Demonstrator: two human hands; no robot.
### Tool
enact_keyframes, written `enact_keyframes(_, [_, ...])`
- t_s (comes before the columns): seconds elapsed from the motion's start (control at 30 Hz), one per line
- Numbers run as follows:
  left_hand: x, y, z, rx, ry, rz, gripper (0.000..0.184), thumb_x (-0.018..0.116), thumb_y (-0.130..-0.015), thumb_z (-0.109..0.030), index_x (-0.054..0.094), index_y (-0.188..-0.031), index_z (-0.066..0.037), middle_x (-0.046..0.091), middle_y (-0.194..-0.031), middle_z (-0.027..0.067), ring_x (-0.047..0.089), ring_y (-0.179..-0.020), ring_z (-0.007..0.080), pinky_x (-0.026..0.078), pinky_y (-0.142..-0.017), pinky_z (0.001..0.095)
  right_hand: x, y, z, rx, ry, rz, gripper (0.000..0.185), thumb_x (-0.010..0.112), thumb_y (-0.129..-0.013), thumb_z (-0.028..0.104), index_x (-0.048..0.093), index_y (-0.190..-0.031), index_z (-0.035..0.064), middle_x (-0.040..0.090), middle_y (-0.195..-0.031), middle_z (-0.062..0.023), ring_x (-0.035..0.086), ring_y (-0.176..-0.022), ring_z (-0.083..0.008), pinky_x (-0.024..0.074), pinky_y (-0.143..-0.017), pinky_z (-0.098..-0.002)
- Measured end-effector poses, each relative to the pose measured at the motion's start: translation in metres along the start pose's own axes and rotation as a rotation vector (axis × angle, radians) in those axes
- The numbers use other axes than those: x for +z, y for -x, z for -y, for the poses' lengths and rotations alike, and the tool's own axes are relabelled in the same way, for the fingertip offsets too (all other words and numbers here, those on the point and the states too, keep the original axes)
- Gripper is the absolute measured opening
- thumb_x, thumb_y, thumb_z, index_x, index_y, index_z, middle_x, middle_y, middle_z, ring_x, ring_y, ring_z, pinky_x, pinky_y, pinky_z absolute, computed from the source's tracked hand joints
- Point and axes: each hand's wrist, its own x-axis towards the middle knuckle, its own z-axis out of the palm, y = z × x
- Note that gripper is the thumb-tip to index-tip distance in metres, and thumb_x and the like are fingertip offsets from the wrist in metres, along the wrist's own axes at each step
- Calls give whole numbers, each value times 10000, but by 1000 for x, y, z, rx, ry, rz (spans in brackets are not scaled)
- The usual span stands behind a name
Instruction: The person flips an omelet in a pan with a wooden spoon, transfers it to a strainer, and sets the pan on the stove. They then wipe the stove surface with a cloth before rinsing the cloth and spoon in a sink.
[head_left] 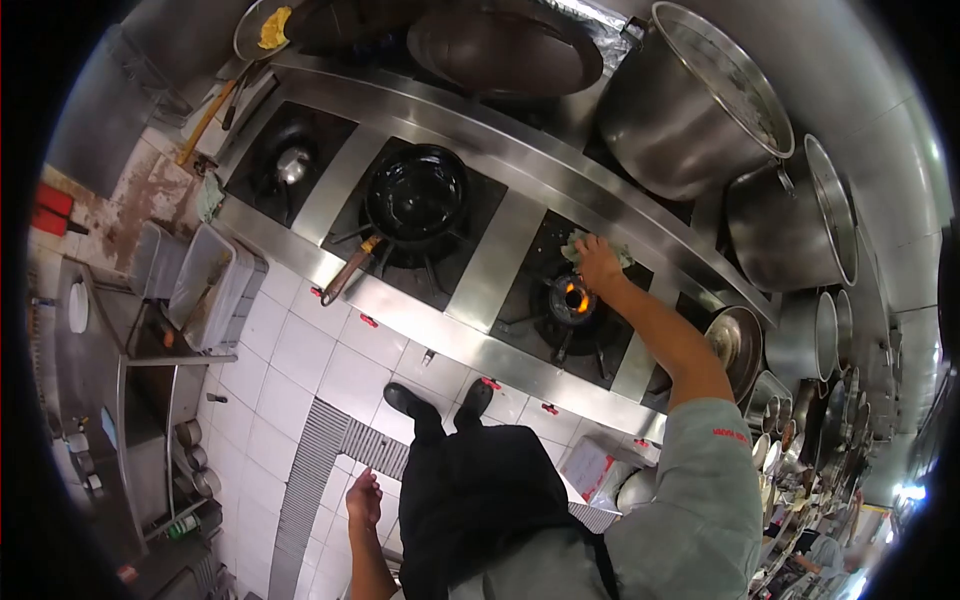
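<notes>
My right hand [598, 262] reaches over the stove and presses a greenish cloth [574, 247] onto the dark cooktop. Close below that hand, an orange flame [576, 298] burns in the gas burner [560, 312]. No pan stands on this burner. My left hand [364, 500] hangs low over the floor, away from the stove, its fingers loosely curled and nothing visible in them. On the burner further left rests a black wok [416, 195], its wooden handle [350, 272] angled toward me.
Big steel stockpots [660, 110] line the back right. A ladle [292, 165] lies at the leftmost burner. Beside the right burner is a metal pan [735, 345]. Plastic bins [205, 275] and a steel shelf [130, 400] stand at left. Red valve knobs [490, 384] run along the stove front.
</notes>
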Motion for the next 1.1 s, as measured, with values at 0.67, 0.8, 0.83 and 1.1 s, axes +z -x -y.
enact_keyframes(0.67, [13,-28,-33,-61,-75,105,306,513,-830,-83,458,-1129,-45,510,-804,8,484,-652,105,405,-551,225,8,56,92,359,-3554,-351,302,384,-870,169,534,-1068,-3,583,-1037,-174,583,-916,-315,487,-784,-455])
enact_keyframes(0.8, [19,-23,-58,-11,-147,133,272,480,-840,-67,459,-1112,-57,490,-791,-6,468,-646,100,400,-553,219,16,-14,97,1597,-3047,-1091,329,384,-867,243,543,-1111,90,587,-1046,-115,569,-964,-314,475,-810,-446])
enact_keyframes(0.83, [20,-20,-66,-23,-149,139,234,485,-844,-73,473,-1078,-65,487,-790,-16,466,-645,93,399,-548,217,14,-21,86,1613,-3056,-1116,329,384,-867,243,543,-1111,90,587,-1046,-115,569,-964,-314,475,-810,-446])
enact_keyframes(1.1, [15,7,-83,25,-155,87,246,489,-827,-55,493,-1072,-53,496,-757,-19,477,-629,83,394,-545,217,-3,-39,72,1486,-2009,-469,360,526,-749,159,596,-1095,91,575,-1026,-195,556,-914,-366,446,-824,-373])
